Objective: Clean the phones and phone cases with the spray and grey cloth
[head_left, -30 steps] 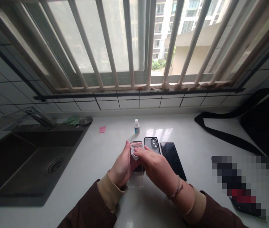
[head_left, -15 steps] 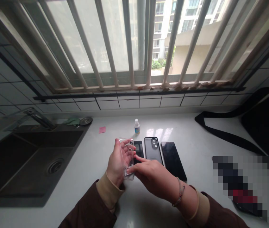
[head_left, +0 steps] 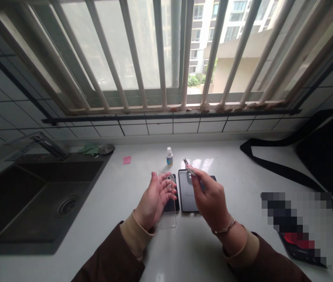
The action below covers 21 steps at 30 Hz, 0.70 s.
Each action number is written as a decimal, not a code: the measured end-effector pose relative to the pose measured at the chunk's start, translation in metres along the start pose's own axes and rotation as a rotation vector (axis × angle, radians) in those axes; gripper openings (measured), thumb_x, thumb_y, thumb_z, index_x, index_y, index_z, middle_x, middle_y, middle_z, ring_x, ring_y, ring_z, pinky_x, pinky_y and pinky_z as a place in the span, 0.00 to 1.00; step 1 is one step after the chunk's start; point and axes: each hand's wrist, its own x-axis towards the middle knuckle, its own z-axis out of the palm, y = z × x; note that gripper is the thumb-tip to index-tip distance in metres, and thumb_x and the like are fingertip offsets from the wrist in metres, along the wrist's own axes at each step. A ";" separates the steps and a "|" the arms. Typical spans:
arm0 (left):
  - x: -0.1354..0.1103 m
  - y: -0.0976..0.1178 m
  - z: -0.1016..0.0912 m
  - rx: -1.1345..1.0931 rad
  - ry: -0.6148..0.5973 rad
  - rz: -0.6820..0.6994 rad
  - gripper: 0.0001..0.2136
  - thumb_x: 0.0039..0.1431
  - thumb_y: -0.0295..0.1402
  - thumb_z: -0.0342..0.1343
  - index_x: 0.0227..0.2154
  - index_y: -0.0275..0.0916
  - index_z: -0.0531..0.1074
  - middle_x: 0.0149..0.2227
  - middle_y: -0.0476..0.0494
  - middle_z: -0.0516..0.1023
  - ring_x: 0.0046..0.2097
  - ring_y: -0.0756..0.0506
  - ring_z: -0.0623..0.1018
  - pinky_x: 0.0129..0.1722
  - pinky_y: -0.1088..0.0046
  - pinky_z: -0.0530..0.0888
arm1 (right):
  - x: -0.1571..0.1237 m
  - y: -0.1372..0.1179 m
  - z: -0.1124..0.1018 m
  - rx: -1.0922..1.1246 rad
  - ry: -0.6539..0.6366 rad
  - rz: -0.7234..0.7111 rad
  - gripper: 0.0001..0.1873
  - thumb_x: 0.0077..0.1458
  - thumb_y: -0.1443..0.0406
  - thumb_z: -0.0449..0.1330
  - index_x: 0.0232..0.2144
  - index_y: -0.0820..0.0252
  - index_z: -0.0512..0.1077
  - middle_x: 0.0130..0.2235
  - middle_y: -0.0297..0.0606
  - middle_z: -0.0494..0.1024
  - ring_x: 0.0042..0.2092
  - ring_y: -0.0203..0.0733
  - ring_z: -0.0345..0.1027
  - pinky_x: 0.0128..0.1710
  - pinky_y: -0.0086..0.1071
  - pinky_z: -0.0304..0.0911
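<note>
A pale, glossy table (head_left: 119,196) runs under a barred window (head_left: 160,55), with daylight reflected on its surface and light apartment blocks (head_left: 228,23) visible outside. The wall below the sill is faced with white tiles (head_left: 160,128) in dark grout. At the left a dark sink (head_left: 37,192) is sunk into the table, its round drain (head_left: 67,205) showing and a metal faucet (head_left: 49,145) angled over its back edge. Behind the sink lie a crumpled green cloth (head_left: 89,149) and a small round metal piece (head_left: 106,149); a pink sticky note (head_left: 127,159) lies a little to the right of them.

Near the middle of the table stands a small white spray bottle (head_left: 169,156), upright, just behind a row of phones. The left hand (head_left: 154,199) holds a clear phone case (head_left: 168,213), fingers curled around it, above a dark phone (head_left: 172,203) lying flat. Just beside that phone lies a dark phone case (head_left: 186,194), camera cutout toward the window. The right hand (head_left: 210,197) is raised above another black phone (head_left: 210,179), mostly hidden beneath it, and pinches a small thin item (head_left: 187,165) between its fingertips; what it is cannot be told.

At the right a black bag (head_left: 331,156) sits against the wall, its strap (head_left: 272,164) trailing across the table. In front of it lies a dark object (head_left: 298,243) with a red patch, largely blurred out.
</note>
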 end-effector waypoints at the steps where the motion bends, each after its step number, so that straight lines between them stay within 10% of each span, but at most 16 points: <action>1: -0.001 -0.002 0.002 0.003 -0.042 -0.008 0.32 0.70 0.59 0.45 0.56 0.32 0.72 0.40 0.36 0.79 0.37 0.44 0.78 0.36 0.69 0.77 | -0.001 0.000 0.001 -0.049 -0.052 -0.115 0.17 0.71 0.68 0.56 0.57 0.54 0.77 0.59 0.43 0.81 0.62 0.52 0.75 0.65 0.49 0.68; 8: -0.003 -0.010 0.008 0.021 -0.122 0.059 0.32 0.68 0.59 0.50 0.51 0.33 0.80 0.54 0.29 0.81 0.55 0.34 0.79 0.47 0.63 0.77 | -0.012 0.005 0.018 -0.286 -0.378 -0.353 0.26 0.67 0.77 0.54 0.63 0.58 0.72 0.62 0.46 0.78 0.68 0.56 0.66 0.67 0.55 0.66; 21: 0.006 -0.004 -0.004 -0.052 0.225 0.265 0.29 0.69 0.58 0.51 0.48 0.34 0.79 0.40 0.37 0.82 0.44 0.43 0.81 0.48 0.67 0.77 | -0.011 -0.010 0.015 -0.181 -0.594 -0.444 0.20 0.66 0.80 0.49 0.48 0.57 0.75 0.49 0.42 0.85 0.69 0.48 0.66 0.71 0.53 0.58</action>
